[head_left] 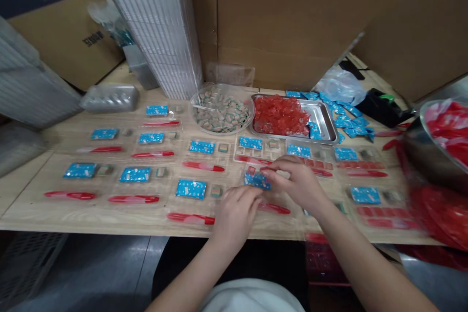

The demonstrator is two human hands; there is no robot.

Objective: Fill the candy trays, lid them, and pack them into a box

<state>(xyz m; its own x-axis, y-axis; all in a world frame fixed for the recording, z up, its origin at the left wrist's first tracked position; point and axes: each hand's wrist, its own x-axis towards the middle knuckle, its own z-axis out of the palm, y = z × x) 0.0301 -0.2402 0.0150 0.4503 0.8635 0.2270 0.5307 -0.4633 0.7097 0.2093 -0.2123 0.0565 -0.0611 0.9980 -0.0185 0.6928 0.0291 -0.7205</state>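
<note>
Two bare hands work near the front edge of a pale wooden worktop [153, 222]. The left hand [236, 217] and right hand [296, 185] are both half-closed and slightly blurred. The right fingertips [265, 174] rest on a blue packet [257, 181], and the left fingertips [252, 194] sit just below it. Whether either hand pinches the packet cannot be told. It lies just in front of a clear plastic tray [252, 152], near the middle of the front edge. Rows of matching blue packets and red-handled items [190, 218] cover the worktop. Along the back edge sit a clear bowl of wrapped sweets [221, 114] and a steel tray [321, 112] of red pieces [280, 116].
</note>
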